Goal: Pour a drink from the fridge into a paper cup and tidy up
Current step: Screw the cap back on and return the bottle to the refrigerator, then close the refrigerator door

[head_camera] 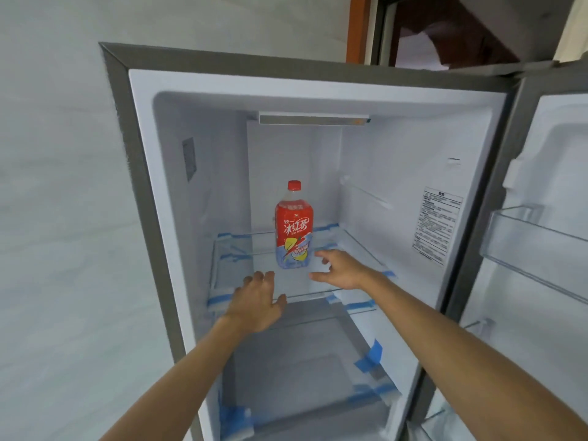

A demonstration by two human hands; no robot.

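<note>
A large iced-tea bottle [293, 229] with a red cap and a red-and-blue label stands upright on the upper glass shelf [235, 268] of the open fridge. Both my arms reach into the fridge. My left hand [256, 302] is spread with relaxed fingers at the shelf's front edge, below and left of the bottle, apart from it. My right hand [342, 270] is open just right of the bottle's base, its fingers stretched toward it; contact cannot be made out. No paper cup is in view.
The fridge door [537, 237] stands open at the right with clear door bins. A lower glass shelf [359, 374] held by blue tape sits beneath. A grey wall lies to the left, a wooden door frame [358, 27] above right.
</note>
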